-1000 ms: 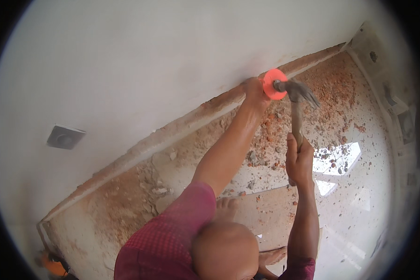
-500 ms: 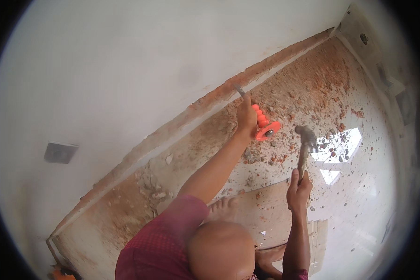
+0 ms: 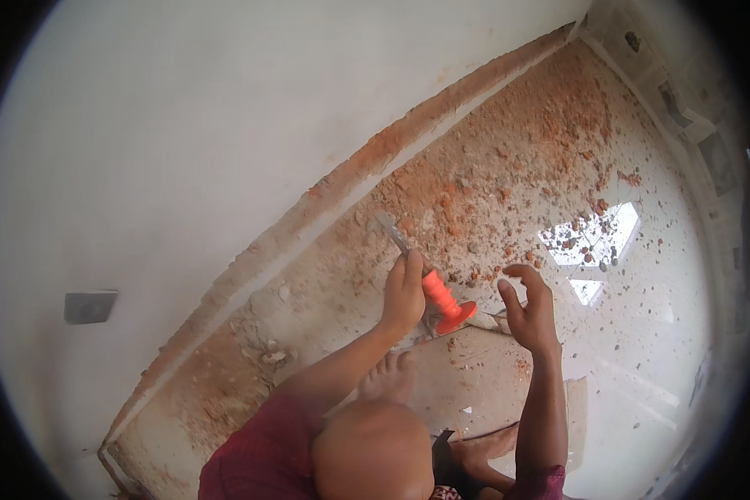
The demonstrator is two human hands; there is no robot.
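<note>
My left hand [image 3: 404,292] is closed round a cold chisel by its steel shank. The flat grey blade [image 3: 389,227] points up and left over the rubble, apart from the wall. Below the hand sticks out the chisel's ribbed orange hand guard [image 3: 442,296] with its round flange. To the right, my right hand [image 3: 532,311] is open, thumb and forefinger apart and nothing between them. Beside its thumb, a pale handle-like shape [image 3: 493,316] lies low near the cardboard, partly hidden by the guard; I cannot tell for sure that it is the hammer.
A chipped channel of bare brick [image 3: 367,158] runs along the foot of the white wall [image 3: 225,108]. Broken plaster and brick rubble [image 3: 492,183] covers the floor beside it. Cardboard [image 3: 483,375] lies by my feet. A grey square plate [image 3: 91,307] is on the wall at left.
My right hand has let go of the hammer and opened. My left hand has drawn the chisel back from the wall channel, down and left. The view has shifted slightly.
</note>
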